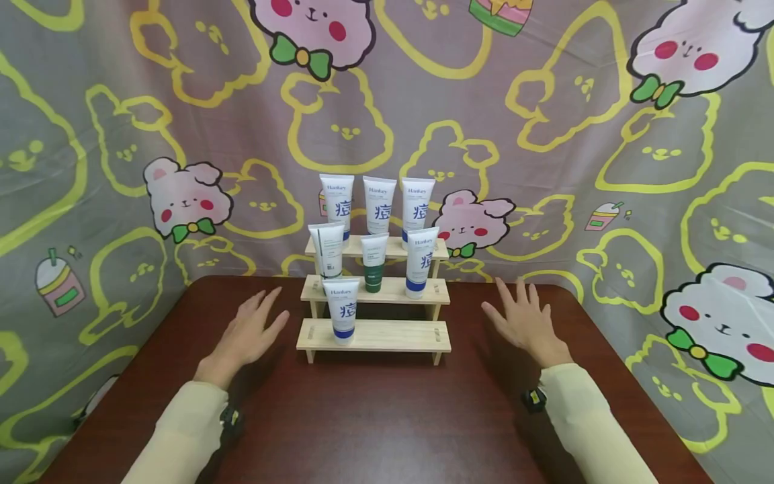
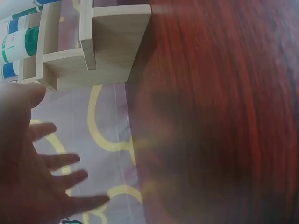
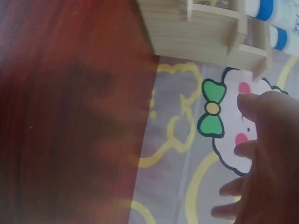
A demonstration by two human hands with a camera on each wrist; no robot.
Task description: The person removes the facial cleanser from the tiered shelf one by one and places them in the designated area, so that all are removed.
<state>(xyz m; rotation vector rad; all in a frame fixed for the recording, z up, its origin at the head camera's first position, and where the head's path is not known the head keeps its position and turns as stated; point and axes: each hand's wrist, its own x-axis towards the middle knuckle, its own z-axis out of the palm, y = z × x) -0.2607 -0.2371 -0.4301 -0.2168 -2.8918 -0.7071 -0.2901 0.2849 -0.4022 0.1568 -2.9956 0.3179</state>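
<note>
A three-tier wooden rack (image 1: pixel 387 336) stands on the dark red-brown table, with squeeze tubes upright on every tier. The top tier bears three white tubes with blue lettering, among them a middle tube (image 1: pixel 379 205). On the second tier are a white tube with a dark stripe (image 1: pixel 328 249), a green-and-white tube (image 1: pixel 373 262) and a blue-banded white tube (image 1: pixel 421 262). One blue-banded tube (image 1: pixel 343 312) occupies the bottom tier's left part. My left hand (image 1: pixel 244 333) hovers left of the rack, fingers spread, holding nothing. To the right, my right hand (image 1: pixel 526 323) is likewise spread and touches no tube.
Behind the table (image 1: pixel 375 423) hangs a grey curtain (image 1: pixel 387 101) printed with cartoon rabbits and yellow outlines. Each wrist carries a small dark device; the right device (image 1: pixel 535 399) sits at the sleeve's inner side. The right end of the bottom tier bears no tube.
</note>
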